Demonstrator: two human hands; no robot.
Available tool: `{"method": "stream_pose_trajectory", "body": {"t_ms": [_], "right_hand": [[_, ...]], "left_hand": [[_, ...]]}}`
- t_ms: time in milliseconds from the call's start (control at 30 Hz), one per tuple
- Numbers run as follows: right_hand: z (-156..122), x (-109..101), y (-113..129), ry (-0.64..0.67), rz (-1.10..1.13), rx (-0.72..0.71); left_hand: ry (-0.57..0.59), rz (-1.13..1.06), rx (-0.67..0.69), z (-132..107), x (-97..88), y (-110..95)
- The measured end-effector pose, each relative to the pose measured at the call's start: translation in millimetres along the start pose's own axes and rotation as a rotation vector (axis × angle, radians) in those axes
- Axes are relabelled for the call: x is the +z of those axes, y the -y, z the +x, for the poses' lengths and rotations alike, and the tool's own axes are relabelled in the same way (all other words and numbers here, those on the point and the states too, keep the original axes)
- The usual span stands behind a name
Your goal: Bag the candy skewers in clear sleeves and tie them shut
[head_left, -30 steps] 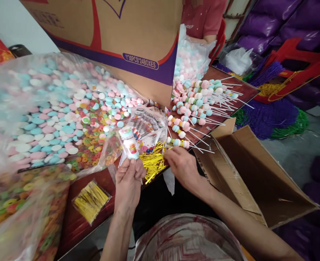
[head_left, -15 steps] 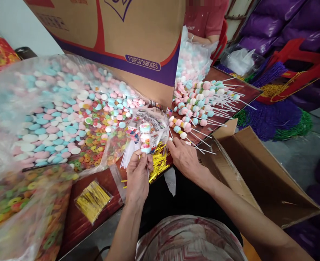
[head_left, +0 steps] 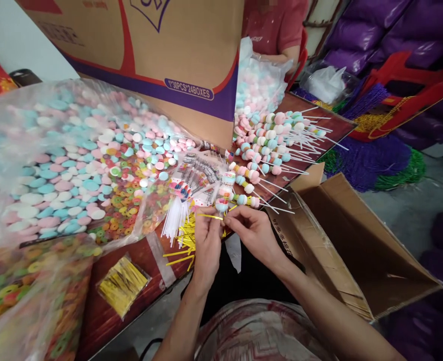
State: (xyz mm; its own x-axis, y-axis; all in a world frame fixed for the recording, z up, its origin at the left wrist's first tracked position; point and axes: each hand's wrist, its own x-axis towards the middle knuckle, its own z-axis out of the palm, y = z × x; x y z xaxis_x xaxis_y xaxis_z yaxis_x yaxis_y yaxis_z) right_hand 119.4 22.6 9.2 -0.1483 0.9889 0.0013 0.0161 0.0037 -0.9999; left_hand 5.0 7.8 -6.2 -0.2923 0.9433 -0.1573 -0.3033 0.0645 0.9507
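My left hand (head_left: pixel 207 239) is closed around the stick of a bagged candy skewer (head_left: pixel 224 191), holding it upright at the table's front edge. My right hand (head_left: pixel 252 229) pinches a gold twist tie (head_left: pixel 211 216) that lies across the bag's neck just below the candy. Loose gold twist ties (head_left: pixel 184 240) and a bundle of white sticks (head_left: pixel 174 218) lie on the table just left of my hands. A stack of printed clear bags (head_left: pixel 201 176) sits behind them.
A large clear bag of pastel round candies and coloured rings (head_left: pixel 78 155) fills the left. Finished skewers (head_left: pixel 270 140) lie at the back right. A cardboard box (head_left: pixel 161 45) stands behind, an open carton (head_left: pixel 357 245) sits at my right, and a packet of gold ties (head_left: pixel 122 284) lies front left. Another person (head_left: pixel 277 25) sits beyond.
My left hand carried the bagged skewer rightward. My right hand left the tie pile with one gold tie and brought it to the bag's neck.
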Motion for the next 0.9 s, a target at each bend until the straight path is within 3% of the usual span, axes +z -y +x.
{"method": "stream_pose_trajectory", "body": {"t_ms": [133,300,400,533,633,700,767,833,900], "right_hand": [[5.3,2.6,-1.9,-0.024,0.086,0.052],[3.2,6.7,-9.5,-0.033,0.113,0.074],[0.9,10.2,-13.1,0.011,0.163,0.054],[5.2,1.3,-5.8,0.165,0.069,-0.115],[9.9,-7.5,0.7,0.306,-0.084,-0.262],[10.7,-8.0,0.8,0.312,-0.213,-0.319],[9.0,-4.3,-1.0,0.233,-0.339,-0.338],[6.4,-0.4,-1.2,0.151,-0.428,-0.312],[5.1,0.0,1.5,0.114,-0.454,-0.252]], "left_hand": [[0.115,0.006,0.089,-2.1,-0.2,1.5],[0.068,-0.051,0.051,-1.8,3.3,0.0],[0.08,-0.259,-0.143,-0.1,1.7,-9.1],[0.205,-0.52,-0.568,3.8,-11.7,-28.8],[0.286,-0.501,-0.683,4.8,-18.4,-35.5],[0.262,-0.361,-0.586,2.8,-16.7,-31.7],[0.165,-0.175,-0.376,-1.5,-12.2,-22.4],[0.07,-0.019,-0.166,-6.9,-8.6,-11.3],[0.039,0.085,-0.055,-11.5,-7.9,-3.0]]}}
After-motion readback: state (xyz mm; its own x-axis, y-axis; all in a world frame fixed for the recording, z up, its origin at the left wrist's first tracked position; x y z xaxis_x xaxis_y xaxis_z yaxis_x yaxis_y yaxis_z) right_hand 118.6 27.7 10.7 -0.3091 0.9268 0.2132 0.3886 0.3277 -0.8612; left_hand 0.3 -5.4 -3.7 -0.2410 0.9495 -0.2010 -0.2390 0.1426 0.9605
